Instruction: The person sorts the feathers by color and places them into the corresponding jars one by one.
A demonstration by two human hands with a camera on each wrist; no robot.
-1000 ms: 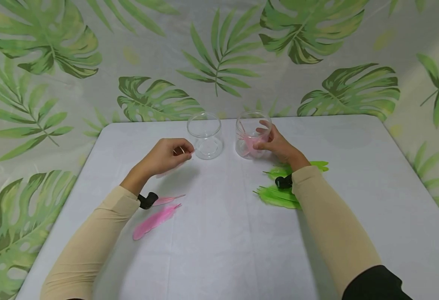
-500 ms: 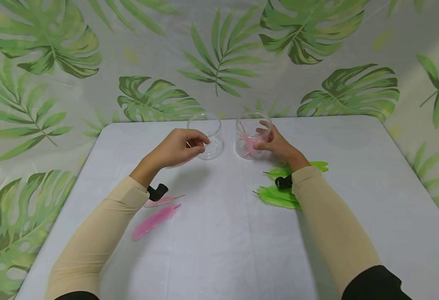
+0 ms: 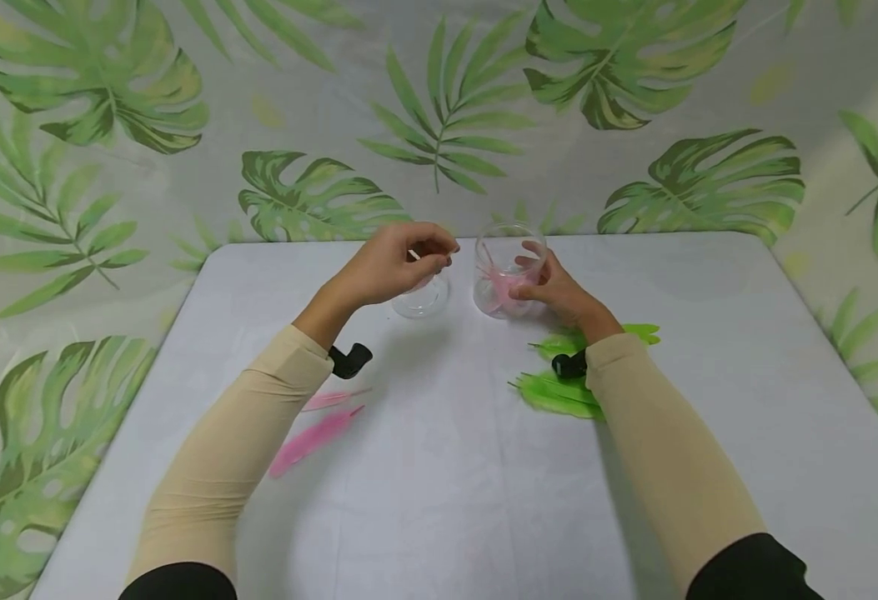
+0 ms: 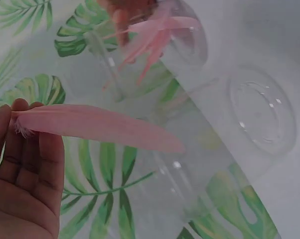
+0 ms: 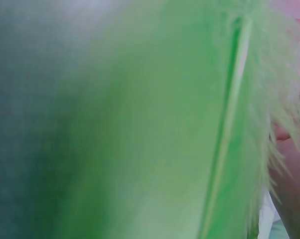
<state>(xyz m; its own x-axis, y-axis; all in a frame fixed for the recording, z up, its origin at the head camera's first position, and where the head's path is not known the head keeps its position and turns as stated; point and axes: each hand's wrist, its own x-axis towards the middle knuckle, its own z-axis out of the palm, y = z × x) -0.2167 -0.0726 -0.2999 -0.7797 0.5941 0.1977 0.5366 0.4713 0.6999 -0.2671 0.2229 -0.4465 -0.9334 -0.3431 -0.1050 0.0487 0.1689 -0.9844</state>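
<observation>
My left hand (image 3: 386,267) pinches a pink feather (image 4: 100,127) by its quill end, between thumb and fingers. In the left wrist view the feather stretches out level, overlapping a clear jar (image 4: 259,112). That jar stands at the back of the table in the head view, mostly hidden behind the left hand. Beside it is a second clear jar (image 3: 487,293) with several pink feathers (image 3: 504,287) inside. My right hand (image 3: 561,292) grips this jar round its right side, the thumb in front. A green feather (image 5: 165,129) fills most of the right wrist view.
Two pink feathers, one darker (image 3: 314,442) and one paler (image 3: 336,399), lie on the white tablecloth (image 3: 439,492) at the left. Several green feathers (image 3: 556,394) lie below the right wrist. A leaf-patterned cloth (image 3: 454,108) hangs behind the table's back edge.
My left hand has moved right and up with the pink feather, from beside the left jar to over its top. The right hand has stayed on its jar.
</observation>
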